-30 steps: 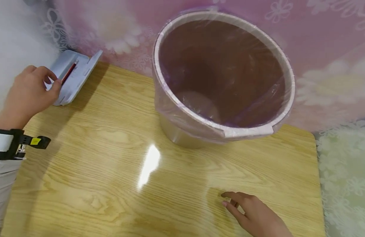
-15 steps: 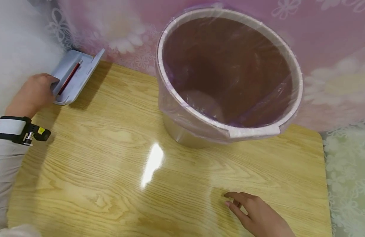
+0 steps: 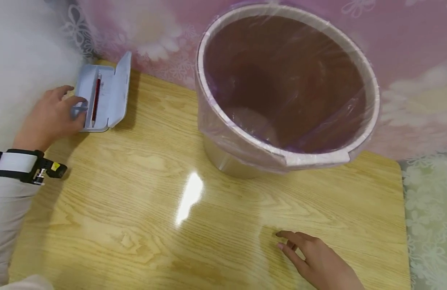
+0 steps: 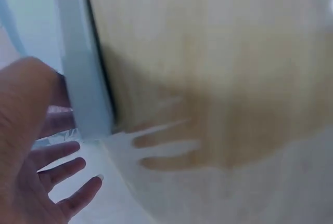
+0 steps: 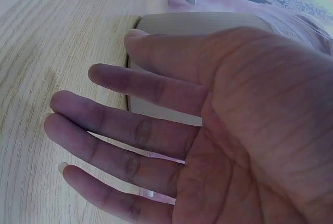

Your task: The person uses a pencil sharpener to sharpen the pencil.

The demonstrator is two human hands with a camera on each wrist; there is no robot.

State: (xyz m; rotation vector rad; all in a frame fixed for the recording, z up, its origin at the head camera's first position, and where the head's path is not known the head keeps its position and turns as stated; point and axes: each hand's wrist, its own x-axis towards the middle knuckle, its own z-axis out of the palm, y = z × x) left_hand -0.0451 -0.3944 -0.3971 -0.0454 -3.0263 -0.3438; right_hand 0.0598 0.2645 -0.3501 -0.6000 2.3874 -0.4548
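Observation:
My left hand [image 3: 52,119] reaches over the left side of a pale blue pencil case [image 3: 111,92] at the table's far left corner. The case's hinged lid [image 3: 123,90] stands up on the right. Inside lies a dark red pencil [image 3: 96,100], point toward me. In the head view my thumb and index finger stand apart over the case's near left part; the left wrist view shows the other fingers spread, with the thumb's tip hidden behind the case [image 4: 86,68]. My right hand [image 3: 317,257] hovers at the front right, fingers loosely bent, holding nothing.
A large bin [image 3: 234,159] with a clear plastic liner stands at the back middle of the wood-grain table [image 3: 143,225]. Pink floral cloth [image 3: 165,24] rises behind it. A white surface [image 3: 27,48] borders the far left.
The pencil case has turned so that it points more nearly straight away from me. My left hand has shifted with it, thumb and index finger now parted over it. My right hand stays put.

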